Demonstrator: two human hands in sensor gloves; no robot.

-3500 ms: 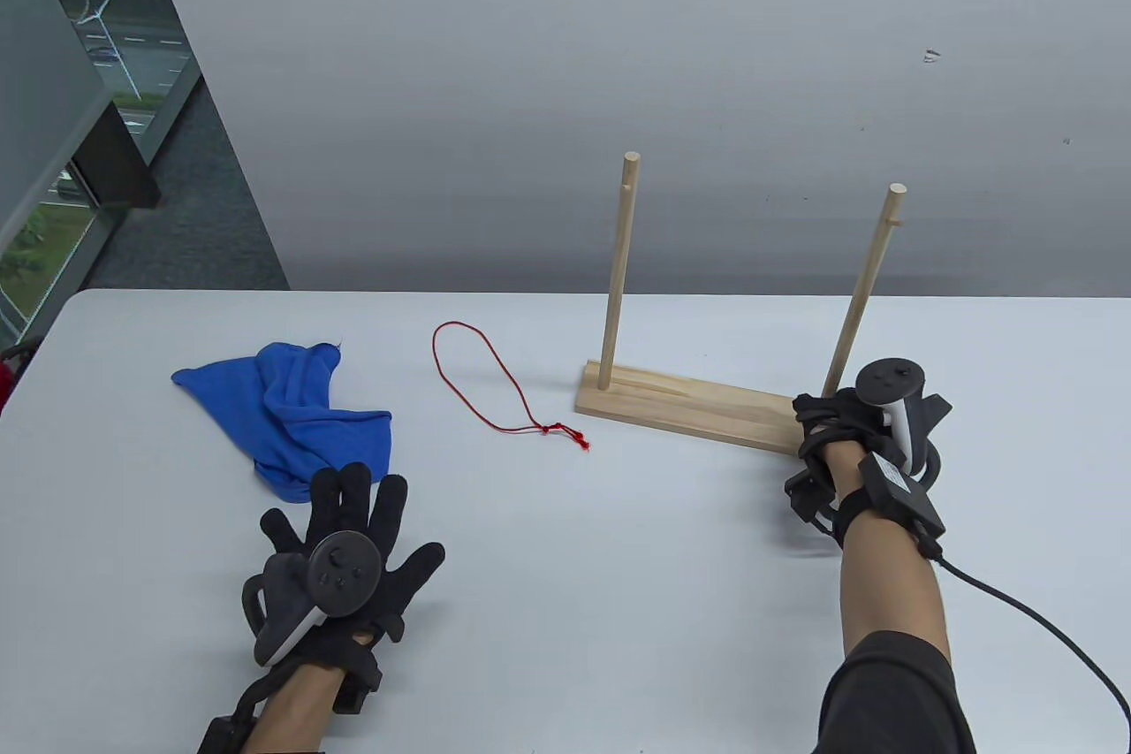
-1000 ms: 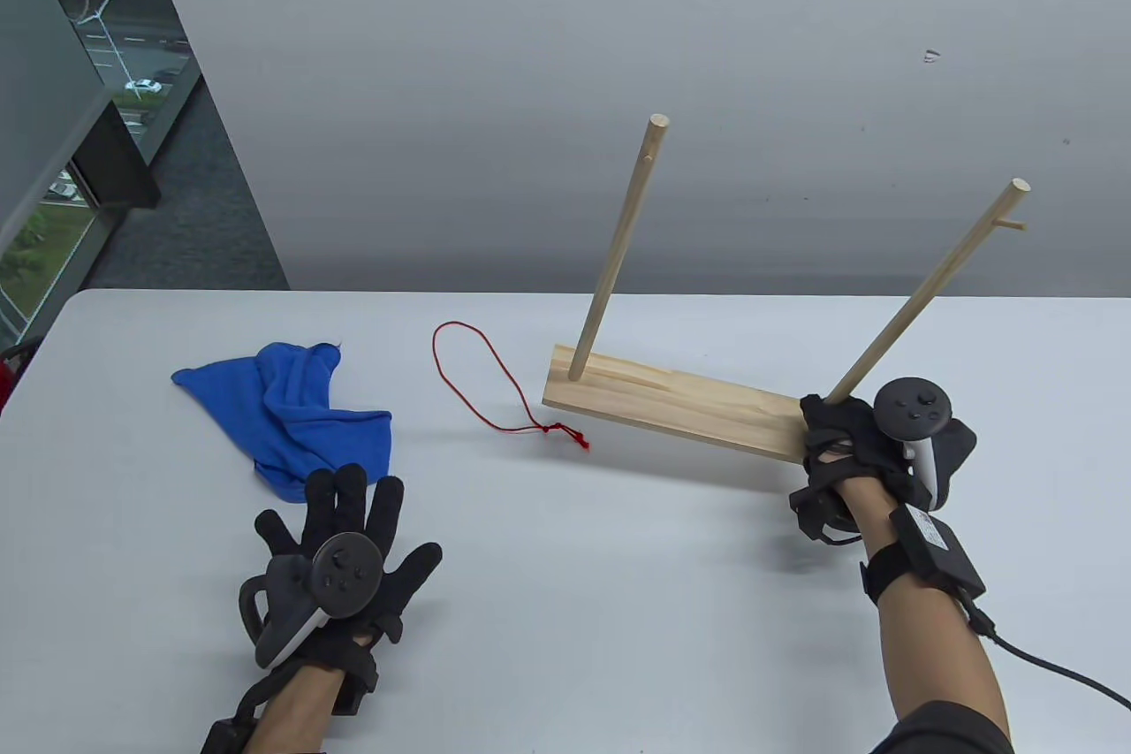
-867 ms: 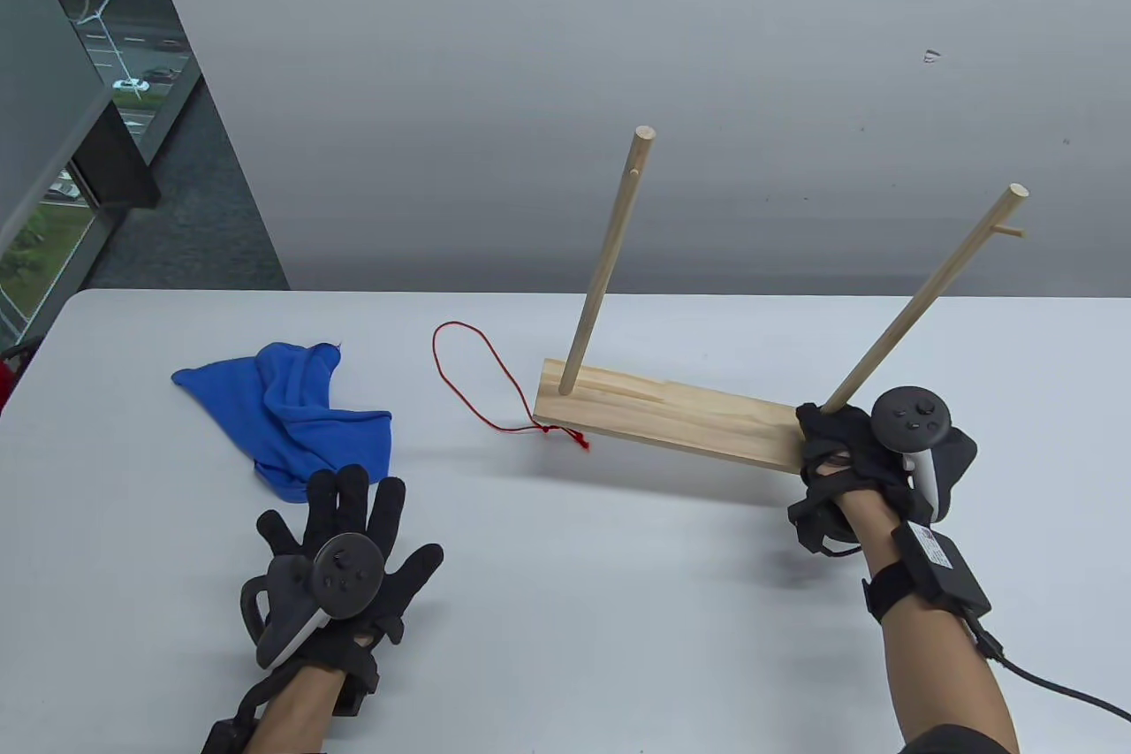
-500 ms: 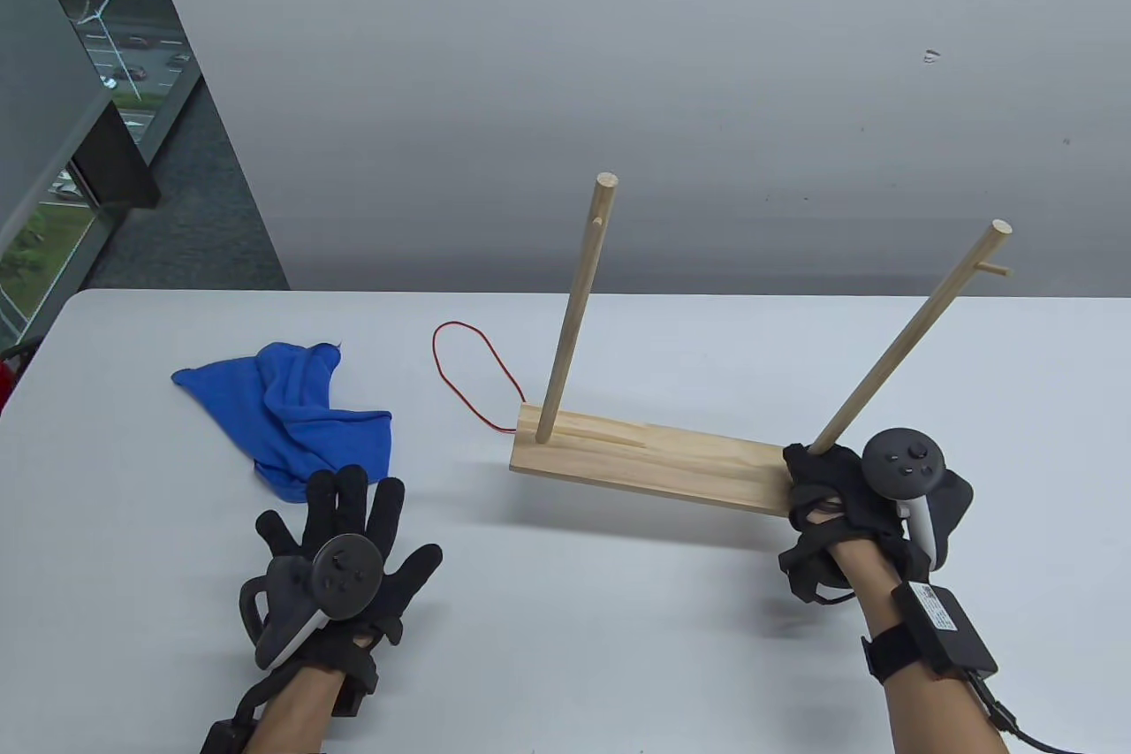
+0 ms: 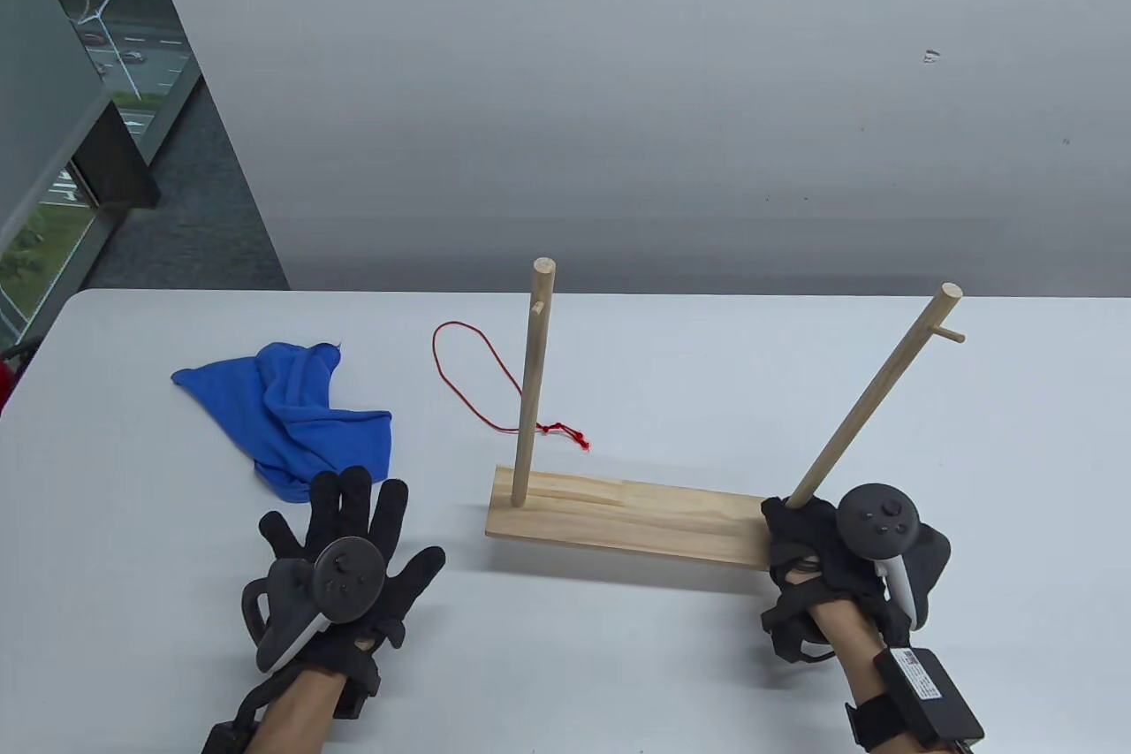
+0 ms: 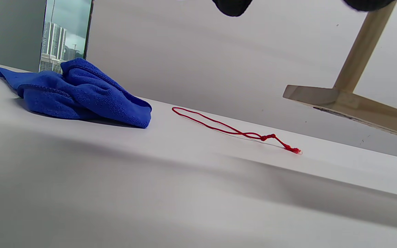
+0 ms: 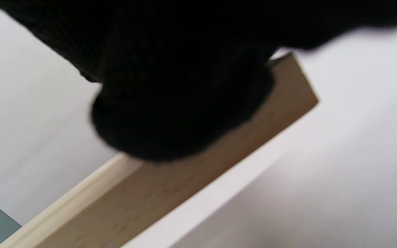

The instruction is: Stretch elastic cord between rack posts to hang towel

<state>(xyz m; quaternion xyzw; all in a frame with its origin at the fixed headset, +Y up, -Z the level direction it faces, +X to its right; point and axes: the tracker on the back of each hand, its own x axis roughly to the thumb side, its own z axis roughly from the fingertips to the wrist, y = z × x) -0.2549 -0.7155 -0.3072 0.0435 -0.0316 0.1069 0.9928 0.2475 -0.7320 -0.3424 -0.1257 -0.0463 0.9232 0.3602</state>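
Right hand (image 5: 826, 546): it is gripping the right end of the rack's base board, fingers wrapped over the edge at the foot of the right post; in the right wrist view the black glove (image 7: 184, 79) is covering the board's end.
Left hand (image 5: 340, 555): it is lying palm down on the table with all fingers spread apart, holding nothing, its fingertips just short of the towel.
Wooden rack (image 5: 632, 515): its flat base board is sitting low over the near middle of the table; the left wrist view is showing its left end (image 6: 322, 94) raised clear of the tabletop, so the hand is carrying it.
Left post (image 5: 533, 383): it is standing close to upright with a small peg near its top.
Right post (image 5: 870, 400): it is leaning to the right in the table view, a short peg sticking out near its top.
Elastic cord (image 5: 482, 378): this red knotted loop is lying slack on the table behind the rack's left post, which is crossing in front of it; it is on neither peg.
Towel (image 5: 287, 414): the blue cloth is lying crumpled on the left of the table, apart from the cord.
Table (image 5: 618, 666): its white top is bearing the towel, the cord and the left hand.
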